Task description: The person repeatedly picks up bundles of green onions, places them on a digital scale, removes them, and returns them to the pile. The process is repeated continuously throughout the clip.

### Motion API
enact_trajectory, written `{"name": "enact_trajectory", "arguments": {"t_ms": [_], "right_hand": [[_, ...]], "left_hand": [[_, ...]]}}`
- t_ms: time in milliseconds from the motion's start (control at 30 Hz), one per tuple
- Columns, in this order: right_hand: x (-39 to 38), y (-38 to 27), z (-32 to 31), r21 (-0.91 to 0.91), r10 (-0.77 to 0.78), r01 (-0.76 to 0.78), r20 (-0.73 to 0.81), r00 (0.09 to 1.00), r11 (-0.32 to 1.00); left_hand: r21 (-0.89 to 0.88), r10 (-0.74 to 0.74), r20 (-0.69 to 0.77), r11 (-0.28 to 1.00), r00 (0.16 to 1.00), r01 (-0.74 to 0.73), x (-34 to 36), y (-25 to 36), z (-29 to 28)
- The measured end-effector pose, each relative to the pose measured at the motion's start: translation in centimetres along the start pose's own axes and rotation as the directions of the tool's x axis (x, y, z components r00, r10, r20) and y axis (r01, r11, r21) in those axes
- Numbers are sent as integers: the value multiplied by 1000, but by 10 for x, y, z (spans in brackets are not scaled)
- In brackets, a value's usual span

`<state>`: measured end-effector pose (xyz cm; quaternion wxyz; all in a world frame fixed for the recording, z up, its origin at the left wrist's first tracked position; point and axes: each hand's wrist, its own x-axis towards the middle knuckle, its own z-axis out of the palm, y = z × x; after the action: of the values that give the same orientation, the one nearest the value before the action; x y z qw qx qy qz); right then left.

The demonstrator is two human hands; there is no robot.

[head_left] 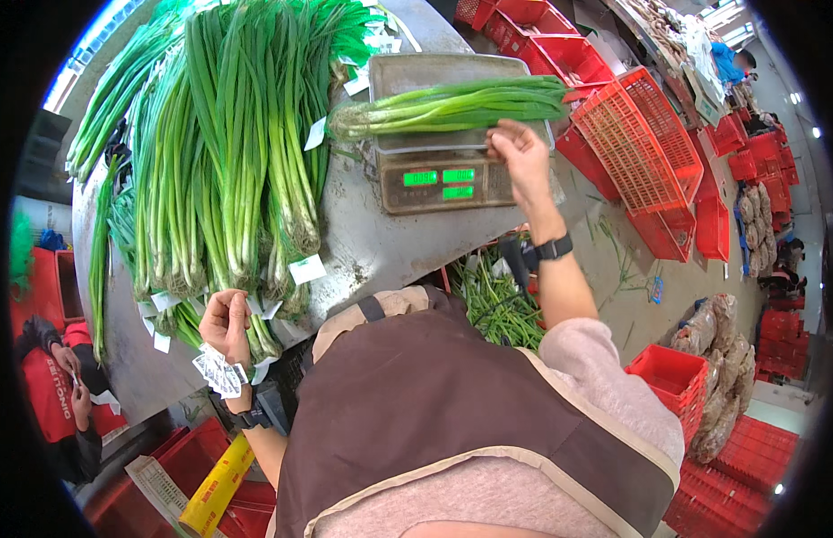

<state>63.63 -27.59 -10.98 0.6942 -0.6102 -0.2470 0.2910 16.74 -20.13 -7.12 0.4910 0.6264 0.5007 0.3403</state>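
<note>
A bundle of green onions [443, 108] lies across the pan of a weighing scale [448, 184] with lit green displays. My right hand [515, 152] is at the pan's front edge, just below the bundle, fingers bent and apart, holding nothing; whether it touches the bundle I cannot tell. My left hand [228, 323] is closed beside the onion roots at the table's near edge; what it grips, if anything, is hidden. A cluster of white printed labels [221, 372] sits at that wrist. Many onion bundles [228, 152], some with white tags, cover the left of the metal table [354, 238].
Red crates [636, 143] are stacked at the right, with another [666, 381] lower right beside bagged produce [712, 350]. Loose greens [497, 305] lie below the table. A person [62, 403] in red and dark clothing works at lower left; another [741, 63] is at upper right.
</note>
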Motion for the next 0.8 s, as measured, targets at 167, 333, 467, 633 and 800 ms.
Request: {"name": "enact_trajectory", "arguments": {"t_ms": [167,333,467,633,800], "right_hand": [[43,-26,3,-337,-293,354,218,931,873],[55,-36,32,-493,-335,540,446,830,683],[51,-33,51,-548,-320,636,566,760,543],[37,-25,62,-529,-305,661,608,733,533],[6,-15,79,-574,-143,633,672,727,519]], "left_hand": [[122,-37,-9,992,999,38,-16,-2,17],[191,1,58,982,998,-12,-27,-4,27],[173,-42,70,985,997,29,-32,-14,29],[160,5,118,987,993,-24,-29,-23,34],[209,-8,257,977,966,-48,-7,-10,53]]}}
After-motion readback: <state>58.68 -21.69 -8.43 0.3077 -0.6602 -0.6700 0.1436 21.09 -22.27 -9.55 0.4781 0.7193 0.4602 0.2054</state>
